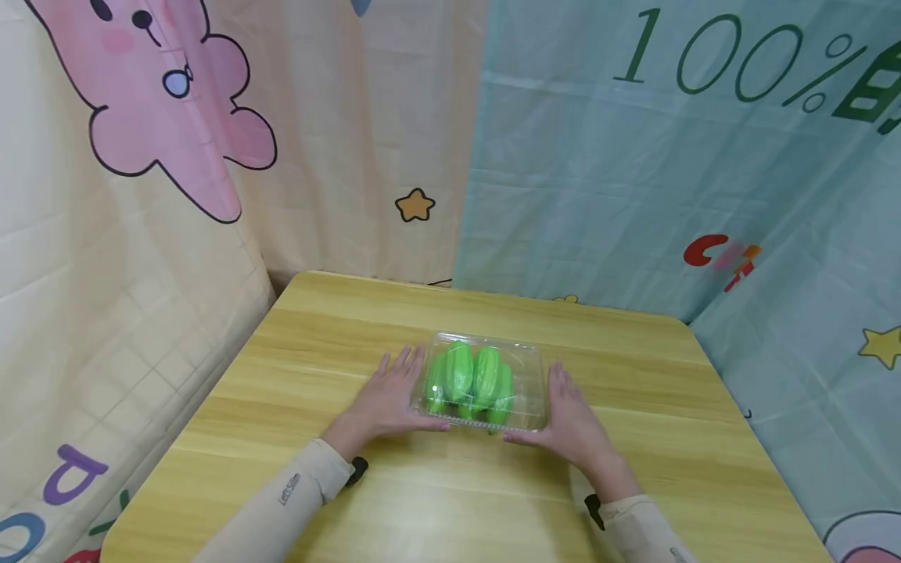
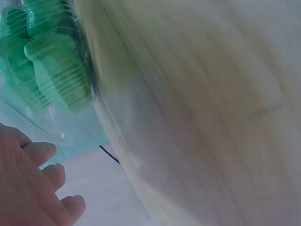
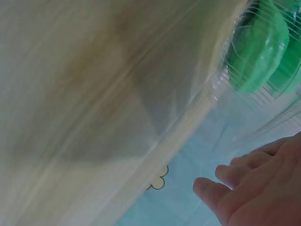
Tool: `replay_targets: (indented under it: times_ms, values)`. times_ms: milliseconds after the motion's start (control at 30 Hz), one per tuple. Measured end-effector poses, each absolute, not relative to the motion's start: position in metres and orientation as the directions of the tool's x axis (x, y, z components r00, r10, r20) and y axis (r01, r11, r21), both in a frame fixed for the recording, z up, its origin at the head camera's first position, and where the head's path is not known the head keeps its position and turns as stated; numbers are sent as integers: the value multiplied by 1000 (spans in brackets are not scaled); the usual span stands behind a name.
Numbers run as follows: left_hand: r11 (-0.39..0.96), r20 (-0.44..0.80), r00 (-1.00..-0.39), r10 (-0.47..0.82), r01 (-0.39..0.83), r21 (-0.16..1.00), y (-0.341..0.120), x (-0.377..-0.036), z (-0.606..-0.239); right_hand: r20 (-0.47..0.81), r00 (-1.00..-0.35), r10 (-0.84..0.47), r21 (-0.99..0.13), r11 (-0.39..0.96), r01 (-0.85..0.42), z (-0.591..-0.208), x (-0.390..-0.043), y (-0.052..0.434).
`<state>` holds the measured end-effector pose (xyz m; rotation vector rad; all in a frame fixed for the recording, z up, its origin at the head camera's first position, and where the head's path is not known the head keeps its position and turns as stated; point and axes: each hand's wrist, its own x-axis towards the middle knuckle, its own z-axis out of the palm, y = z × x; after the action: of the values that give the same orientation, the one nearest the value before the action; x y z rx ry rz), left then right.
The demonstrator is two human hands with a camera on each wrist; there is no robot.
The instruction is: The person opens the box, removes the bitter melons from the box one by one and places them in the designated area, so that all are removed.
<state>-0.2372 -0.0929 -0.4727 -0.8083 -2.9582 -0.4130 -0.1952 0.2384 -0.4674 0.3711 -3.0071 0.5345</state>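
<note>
A clear plastic clamshell box (image 1: 529,387) with a ribbed edge is in the middle of the head view, its lid down. Inside lie several green ridged fruits (image 1: 486,375) that look like star fruit, bunched toward the left of the box. My left hand (image 1: 385,400) is at the box's left side, fingers stretched out along it and thumb at the front left corner. On the opposite side my right hand (image 1: 573,422) mirrors it, fingers pointing away and thumb along the front edge. Both wrist views show extended fingers beside the box wall.
The box is over a light wood-grain table (image 1: 450,493) with rounded corners. Printed curtains (image 1: 577,172) hang behind the table and along both sides. Dark straps (image 1: 357,471) circle both wrists near the light sleeves (image 1: 288,489).
</note>
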Motion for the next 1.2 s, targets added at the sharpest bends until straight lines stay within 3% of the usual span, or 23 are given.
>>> replay_targets:
  times_ms: [500, 933, 1200]
  values:
    - [765, 69, -898, 434, 408, 497, -92, -235, -482, -58, -984, -168, -670, 737, -86, -485, -195, 232]
    - [649, -4, -900, 435, 310, 695, -94, -239, -483, -94, -960, -265, -775, 625, -96, -483, -198, 235]
    - [628, 1, -894, 448, 316, 711, -93, -241, -484, -46, -952, -301, -764, 625, -161, -486, -196, 238]
